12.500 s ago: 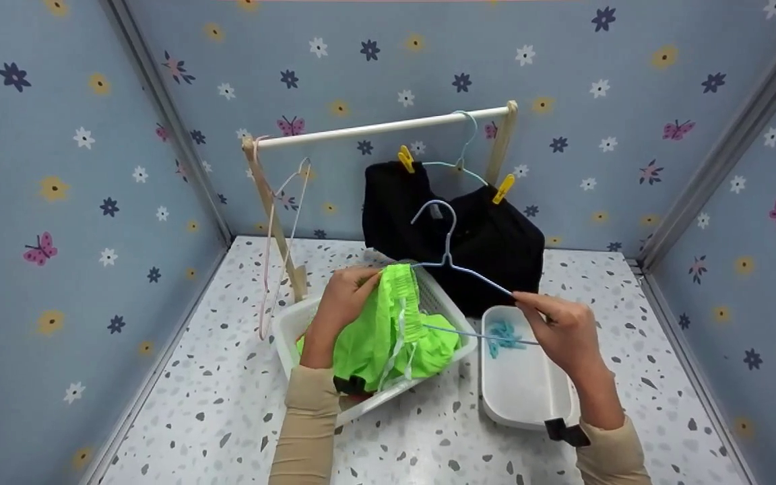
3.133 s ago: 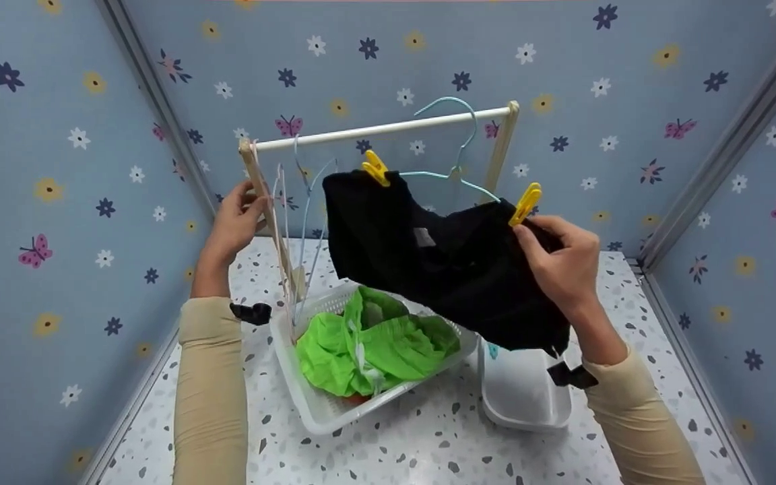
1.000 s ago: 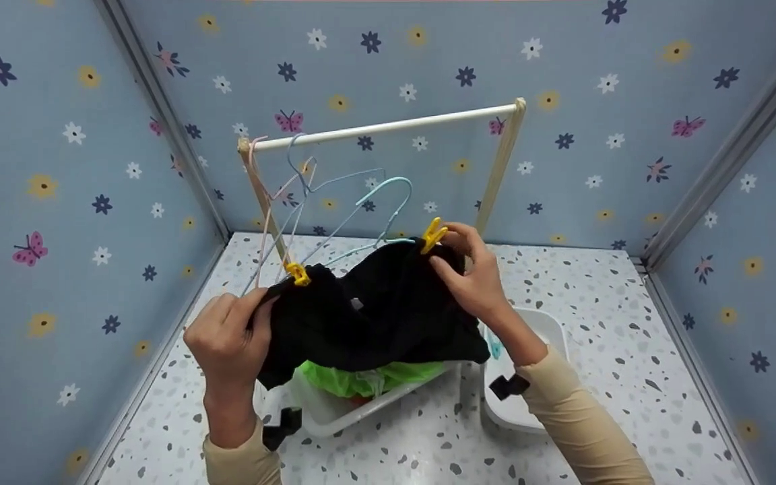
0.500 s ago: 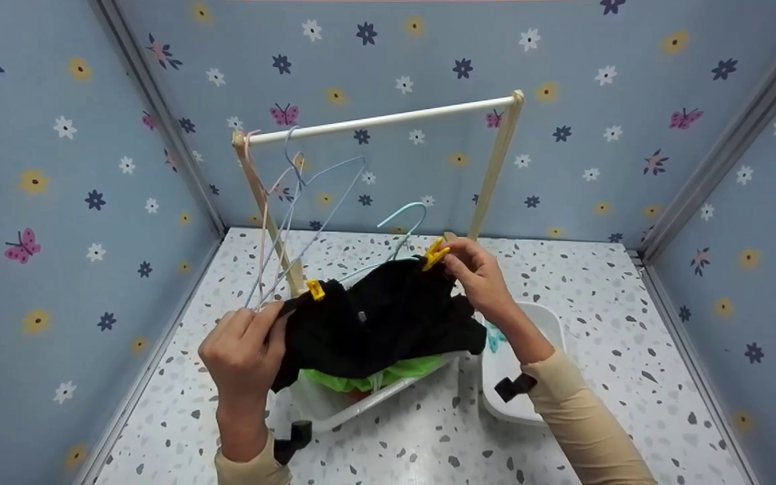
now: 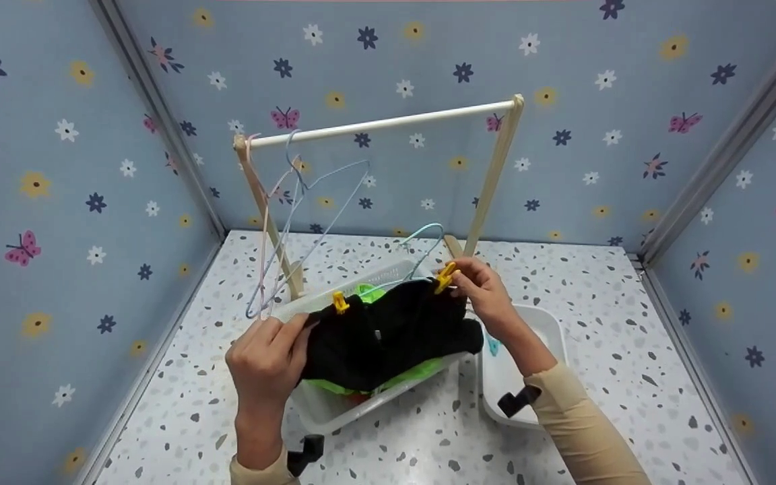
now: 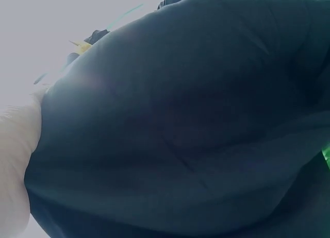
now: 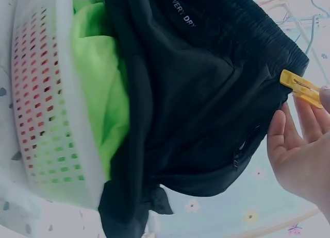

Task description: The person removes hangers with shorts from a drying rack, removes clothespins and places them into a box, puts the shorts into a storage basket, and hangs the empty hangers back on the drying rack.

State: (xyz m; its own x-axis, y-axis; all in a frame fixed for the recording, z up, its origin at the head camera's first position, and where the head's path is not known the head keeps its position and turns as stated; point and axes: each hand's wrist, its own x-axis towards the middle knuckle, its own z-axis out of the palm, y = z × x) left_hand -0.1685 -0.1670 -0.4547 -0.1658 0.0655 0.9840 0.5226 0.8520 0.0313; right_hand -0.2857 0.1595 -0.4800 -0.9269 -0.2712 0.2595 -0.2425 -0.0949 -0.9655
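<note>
Black shorts (image 5: 405,330) partly hiding green cloth (image 7: 100,73), white basket (image 5: 324,423) | left grip (image 5: 268,357) holding edge | right grip (image 5: 489,296) pinching yellow clip (image 5: 446,277)

One slender pink hanger (image 5: 265,225), one slender pale blue hanger (image 5: 303,183) and one slender turquoise hanger (image 5: 440,240) are seen, three in all. Two yellow plastic clothespins (image 5: 446,277) are counted, and at least one turquoise plastic clothespin (image 5: 493,345). One black elastic-waisted garment (image 5: 401,330), one bright green garment (image 7: 105,83), one white perforated basket (image 7: 49,94), one white plastic tub (image 5: 506,380) and one rack with a white rod (image 5: 395,122) are shown.
</note>
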